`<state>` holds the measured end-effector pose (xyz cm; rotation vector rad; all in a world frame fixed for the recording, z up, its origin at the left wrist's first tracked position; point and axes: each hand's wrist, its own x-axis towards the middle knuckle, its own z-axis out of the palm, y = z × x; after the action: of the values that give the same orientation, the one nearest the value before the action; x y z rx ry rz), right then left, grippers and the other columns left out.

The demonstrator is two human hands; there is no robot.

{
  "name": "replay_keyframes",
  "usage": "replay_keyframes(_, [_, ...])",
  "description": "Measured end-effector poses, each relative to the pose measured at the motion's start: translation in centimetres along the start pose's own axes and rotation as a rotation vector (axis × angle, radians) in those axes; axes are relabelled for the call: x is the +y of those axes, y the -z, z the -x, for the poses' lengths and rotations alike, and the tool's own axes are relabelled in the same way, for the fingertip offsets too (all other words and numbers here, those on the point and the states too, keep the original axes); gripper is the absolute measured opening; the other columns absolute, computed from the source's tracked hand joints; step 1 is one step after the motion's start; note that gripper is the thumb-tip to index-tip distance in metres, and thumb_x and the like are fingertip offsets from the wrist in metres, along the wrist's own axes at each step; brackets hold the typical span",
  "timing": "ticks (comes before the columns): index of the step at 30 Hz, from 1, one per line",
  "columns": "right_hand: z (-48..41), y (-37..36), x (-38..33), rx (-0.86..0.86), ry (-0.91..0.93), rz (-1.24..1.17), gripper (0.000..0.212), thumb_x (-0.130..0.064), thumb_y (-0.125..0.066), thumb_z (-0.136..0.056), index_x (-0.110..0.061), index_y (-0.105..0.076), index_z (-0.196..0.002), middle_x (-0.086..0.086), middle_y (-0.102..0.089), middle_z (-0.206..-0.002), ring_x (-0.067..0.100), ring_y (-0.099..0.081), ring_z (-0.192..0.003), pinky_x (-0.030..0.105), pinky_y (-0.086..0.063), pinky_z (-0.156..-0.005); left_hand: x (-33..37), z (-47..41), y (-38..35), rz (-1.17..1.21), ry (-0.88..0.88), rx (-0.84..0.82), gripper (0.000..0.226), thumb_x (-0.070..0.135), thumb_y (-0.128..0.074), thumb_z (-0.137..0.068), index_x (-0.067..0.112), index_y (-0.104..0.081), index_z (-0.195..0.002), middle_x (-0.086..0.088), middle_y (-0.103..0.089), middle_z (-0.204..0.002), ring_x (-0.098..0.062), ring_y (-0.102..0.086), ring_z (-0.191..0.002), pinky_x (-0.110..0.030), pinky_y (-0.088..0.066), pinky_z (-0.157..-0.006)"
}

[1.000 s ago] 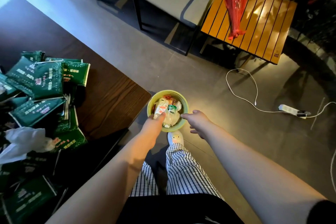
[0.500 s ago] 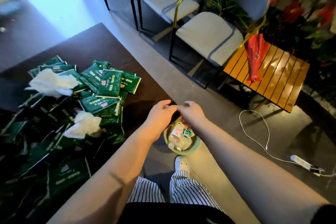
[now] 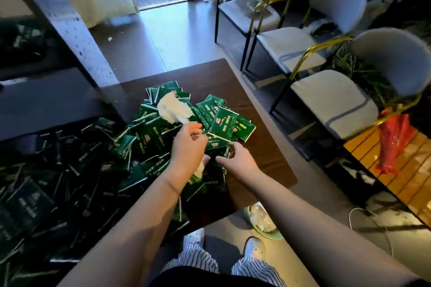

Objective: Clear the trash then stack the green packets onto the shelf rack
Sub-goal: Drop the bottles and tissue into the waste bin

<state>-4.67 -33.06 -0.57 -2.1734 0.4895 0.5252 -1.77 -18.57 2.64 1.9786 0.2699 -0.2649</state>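
The counter bears heaped green packets, short of its right edge. The left hand hangs over them, fingers loosely curled, empty; the right hand curls beside it, grip indeterminate. A crumpled tissue tops the heap's far side.

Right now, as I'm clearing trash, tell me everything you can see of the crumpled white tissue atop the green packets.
The white tissue is a crumpled wad of thin, soft-looking paper, lying loose atop the green packets at the pile's far side on the dark wooden table. Its lower end reaches toward the left hand; contact is unclear.
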Motion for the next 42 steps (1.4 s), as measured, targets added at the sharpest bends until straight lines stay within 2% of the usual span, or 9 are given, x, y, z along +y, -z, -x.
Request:
replay_keyframes(3, [-0.4,-2.5,-2.4,-0.03,0.058,0.102,0.068,-0.038,-0.07,-0.087,-0.015,-0.041,-0.144,0.012,-0.044,-0.137,0.028,-0.055,-0.12,0.034,-0.048,-0.096,-0.5,-1.3,2.8,0.005,-0.049,0.066,0.033,0.007,-0.057,-0.09,0.013,-0.06,-0.122,-0.004,-0.063,-0.115,-0.018,-0.063,-0.097,-0.032,-0.055,-0.082])
replay_keyframes(6, [-0.8,-4.6,-4.0,-0.046,0.088,0.163,0.073,-0.04,-0.071,-0.086,-0.017,-0.037,-0.147,0.012,-0.039,-0.137,0.031,-0.053,-0.122,0.037,-0.047,-0.1,-1.1,-2.6,4.9,-0.057,-0.081,0.081,0.032,0.005,-0.059,-0.09,0.01,-0.061,-0.121,-0.006,-0.06,-0.119,-0.015,-0.06,-0.102,-0.011,-0.049,-0.075])
replay_keyframes(10, [-1.3,-6.3,-4.9,-0.05,0.12,0.3,0.081,-0.055,-0.069,-0.082,-0.02,-0.035,-0.146,0.011,-0.039,-0.138,0.032,-0.05,-0.125,0.041,-0.047,-0.101,-1.8,-4.5,6.6,-0.16,-0.097,0.085,0.033,0.012,-0.062,-0.088,0.015,-0.06,-0.121,-0.008,-0.056,-0.122,-0.021,-0.056,-0.113,-0.039,-0.048,-0.102])
replay_keyframes(13, [-1.7,-6.9,-5.4,-0.026,0.128,0.359,0.082,-0.058,-0.07,-0.079,-0.022,-0.037,-0.145,0.008,-0.039,-0.138,0.03,-0.045,-0.129,0.041,-0.047,-0.101,-1.8,-5.6,7.1,-0.268,-0.085,0.101,0.036,0.016,-0.06,-0.091,0.021,-0.056,-0.126,-0.01,-0.042,-0.131,-0.028,-0.042,-0.127,-0.04,-0.038,-0.111])
replay_keyframes(18, [-2.1,-7.8,-5.7,-0.013,0.151,0.439,0.074,-0.051,-0.074,-0.076,-0.024,-0.042,-0.136,0.007,-0.039,-0.133,0.03,-0.04,-0.127,0.043,-0.05,-0.096,-1.5,-7.9,7.2,-0.447,-0.032,-0.02,0.053,0.014,-0.054,-0.092,0.032,-0.047,-0.141,-0.012,-0.018,-0.152,-0.034,-0.014,-0.141,-0.044,-0.029,-0.115])
replay_keyframes(25, [-2.4,-8.5,-5.4,0.004,0.261,0.516,0.048,-0.021,-0.068,-0.086,-0.015,-0.048,-0.129,0.008,-0.037,-0.131,0.028,-0.037,-0.125,0.038,-0.049,-0.093,-1.9,-10.9,6.0,-0.667,0.076,-0.113,0.051,0.024,-0.055,-0.094,0.026,-0.045,-0.144,-0.009,-0.033,-0.151,-0.034,-0.025,-0.137,-0.044,-0.03,-0.109])
replay_keyframes(30, [-3.1,-8.5,-5.1,-0.011,0.309,0.367,0.018,-0.014,-0.068,-0.087,-0.009,-0.059,-0.102,0.006,-0.043,-0.113,0.024,-0.044,-0.109,0.036,-0.049,-0.089,-2.6,-11.6,6.2,-0.521,0.052,0.016,0.05,0.019,-0.059,-0.088,0.012,-0.054,-0.137,-0.012,-0.05,-0.139,-0.034,-0.045,-0.127,-0.045,-0.042,-0.104])
replay_keyframes(35, [-2.5,-6.8,-5.9,-0.081,0.365,0.226,0.017,-0.018,-0.072,-0.086,-0.012,-0.06,-0.097,0.002,-0.055,-0.103,0.018,-0.053,-0.094,0.032,-0.051,-0.081,-1.8,-11.2,6.3,-0.294,-0.039,0.207,0.036,0.015,-0.073,-0.084,0.007,-0.06,-0.116,-0.007,-0.051,-0.12,-0.018,-0.053,-0.099,-0.026,-0.043,-0.085])
replay_keyframes(42, [-1.5,-2.7,-5.2,0.077,0.382,-0.061,0.015,-0.008,-0.066,-0.085,-0.016,-0.054,-0.089,0.0,-0.058,-0.086,0.018,-0.055,-0.078,0.03,-0.046,-0.068,1.7,-9.7,3.1,-0.103,-0.198,0.285,0.035,-0.011,-0.061,-0.077,0.012,-0.056,-0.103,-0.001,-0.046,-0.113,-0.021,-0.056,-0.101,-0.026,-0.048,-0.085])
